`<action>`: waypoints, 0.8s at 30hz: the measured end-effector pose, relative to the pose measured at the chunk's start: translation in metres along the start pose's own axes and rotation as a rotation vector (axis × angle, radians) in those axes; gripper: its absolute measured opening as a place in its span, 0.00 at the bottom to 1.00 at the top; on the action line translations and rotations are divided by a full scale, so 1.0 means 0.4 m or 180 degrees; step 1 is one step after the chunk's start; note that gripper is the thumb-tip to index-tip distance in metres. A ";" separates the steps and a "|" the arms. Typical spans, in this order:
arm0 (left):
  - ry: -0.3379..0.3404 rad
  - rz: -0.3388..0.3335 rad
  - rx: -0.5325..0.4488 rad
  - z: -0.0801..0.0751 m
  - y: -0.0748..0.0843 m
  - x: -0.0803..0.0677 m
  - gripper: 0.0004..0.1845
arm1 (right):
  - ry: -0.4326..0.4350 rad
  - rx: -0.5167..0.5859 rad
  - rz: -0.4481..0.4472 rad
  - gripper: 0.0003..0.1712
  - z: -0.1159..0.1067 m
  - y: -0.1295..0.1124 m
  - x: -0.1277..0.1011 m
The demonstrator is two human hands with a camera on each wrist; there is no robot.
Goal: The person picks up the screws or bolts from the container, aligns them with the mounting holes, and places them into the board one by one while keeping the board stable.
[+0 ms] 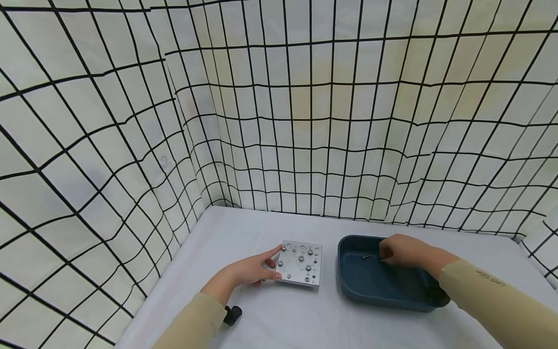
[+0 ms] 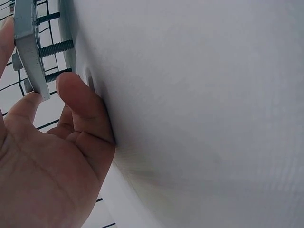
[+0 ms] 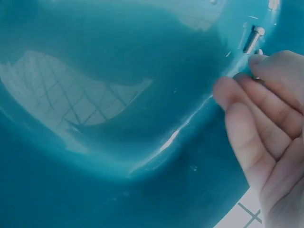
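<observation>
A square metal plate [image 1: 301, 264] with several screws in it lies on the white table [image 1: 270, 320]. My left hand [image 1: 255, 269] grips its left edge, index finger along the top and thumb at the near corner. The left wrist view shows the plate's edge [image 2: 26, 47] standing off the table on bolts [image 2: 54, 47], with my thumb [image 2: 80, 104] beside it. My right hand [image 1: 401, 249] reaches into a dark blue tray [image 1: 348, 286]. Its curled fingertips [image 3: 259, 59] pinch a small screw. A second loose screw [image 1: 366, 257] [image 3: 254, 40] lies just beside them.
Grid-patterned cloth walls [image 1: 305, 121] close off the table at the back and on both sides. A small black device [image 1: 232, 315] sits at my left wrist. Bare tabletop lies in front of the plate and the tray.
</observation>
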State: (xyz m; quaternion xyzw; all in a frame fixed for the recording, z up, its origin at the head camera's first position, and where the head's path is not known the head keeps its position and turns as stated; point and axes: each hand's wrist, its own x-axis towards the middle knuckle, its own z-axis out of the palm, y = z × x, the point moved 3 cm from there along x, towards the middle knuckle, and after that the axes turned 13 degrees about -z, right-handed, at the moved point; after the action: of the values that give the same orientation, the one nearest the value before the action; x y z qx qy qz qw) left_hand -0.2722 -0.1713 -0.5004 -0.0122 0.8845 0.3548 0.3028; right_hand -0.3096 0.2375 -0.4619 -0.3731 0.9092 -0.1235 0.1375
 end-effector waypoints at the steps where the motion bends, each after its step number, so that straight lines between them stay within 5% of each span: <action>1: 0.0003 0.0002 0.0004 0.000 0.000 0.000 0.49 | 0.0010 0.0029 -0.0024 0.04 -0.001 0.000 0.001; 10: 0.0019 0.0009 0.0006 0.001 0.000 0.000 0.49 | 0.0141 0.0342 -0.0131 0.04 -0.011 -0.010 0.007; 24: 0.0018 0.0008 0.0001 0.001 0.003 -0.004 0.49 | 0.0321 0.0343 -0.0203 0.08 -0.024 -0.024 0.005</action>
State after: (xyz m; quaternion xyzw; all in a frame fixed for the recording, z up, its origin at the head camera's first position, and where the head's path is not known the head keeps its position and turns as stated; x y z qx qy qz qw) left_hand -0.2710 -0.1704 -0.4988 -0.0121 0.8854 0.3550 0.2999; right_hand -0.3081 0.2304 -0.4501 -0.3872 0.8947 -0.1952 0.1073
